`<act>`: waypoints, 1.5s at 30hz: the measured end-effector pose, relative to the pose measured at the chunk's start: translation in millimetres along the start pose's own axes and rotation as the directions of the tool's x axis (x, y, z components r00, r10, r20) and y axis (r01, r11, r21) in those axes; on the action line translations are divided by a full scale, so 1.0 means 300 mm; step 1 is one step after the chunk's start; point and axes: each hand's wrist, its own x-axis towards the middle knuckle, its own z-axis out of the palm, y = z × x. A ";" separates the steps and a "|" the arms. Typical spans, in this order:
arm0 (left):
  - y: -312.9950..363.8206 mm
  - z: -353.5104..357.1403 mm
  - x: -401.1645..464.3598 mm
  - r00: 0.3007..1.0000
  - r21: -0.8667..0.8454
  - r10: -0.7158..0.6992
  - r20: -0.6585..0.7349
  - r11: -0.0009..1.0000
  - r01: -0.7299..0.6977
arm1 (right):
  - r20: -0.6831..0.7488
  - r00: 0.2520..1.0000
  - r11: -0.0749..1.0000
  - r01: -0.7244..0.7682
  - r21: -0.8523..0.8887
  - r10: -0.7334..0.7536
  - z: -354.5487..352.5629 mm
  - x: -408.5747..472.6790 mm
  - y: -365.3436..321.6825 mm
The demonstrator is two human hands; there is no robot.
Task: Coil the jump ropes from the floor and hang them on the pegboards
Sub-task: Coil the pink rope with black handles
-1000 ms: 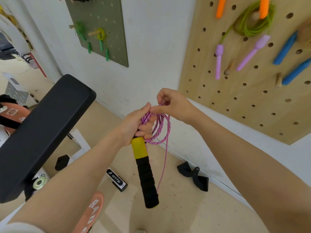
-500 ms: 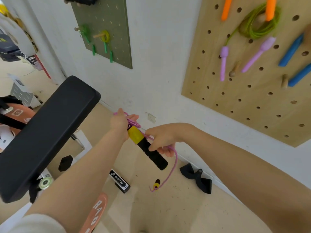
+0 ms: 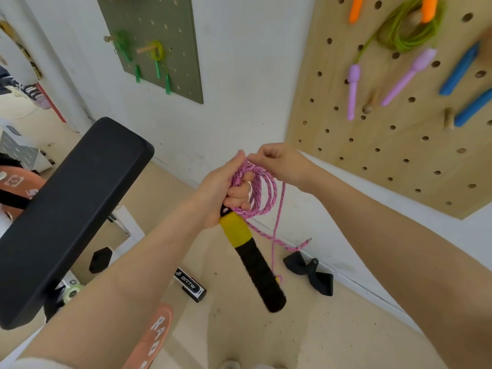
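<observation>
- Left hand (image 3: 222,191) grips the handle (image 3: 250,258), which points down toward the floor, with pink rope (image 3: 262,194) coils looped over its fingers.
- Right hand (image 3: 279,162), just right of the coils, pinches the rope at the top.
- Black padded bench (image 3: 66,209) lies left of the rope; the wooden pegboard (image 3: 386,145), upper right, carries hung ropes.

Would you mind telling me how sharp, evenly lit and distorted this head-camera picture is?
Head view: soft, even light without glare; wide-angle bending tilts the wooden pegboard and stretches the forearms; the pink rope and both hands are sharp; the green pegboard is softer.
</observation>
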 end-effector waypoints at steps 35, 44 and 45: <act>-0.100 0.275 0.120 0.856 -0.010 0.298 -0.422 0.943 -0.333 | 0.343 0.933 0.994 -0.105 -0.020 0.106 -0.055 -0.153 0.248; -0.191 0.213 0.258 0.759 0.842 0.506 -0.410 0.531 0.101 | 0.598 0.793 0.786 0.293 -0.545 0.120 -0.132 -0.181 0.113; -0.190 0.212 0.250 0.791 0.859 0.487 -0.371 0.503 0.094 | 0.585 0.804 0.844 0.242 -0.478 0.101 -0.160 -0.188 0.100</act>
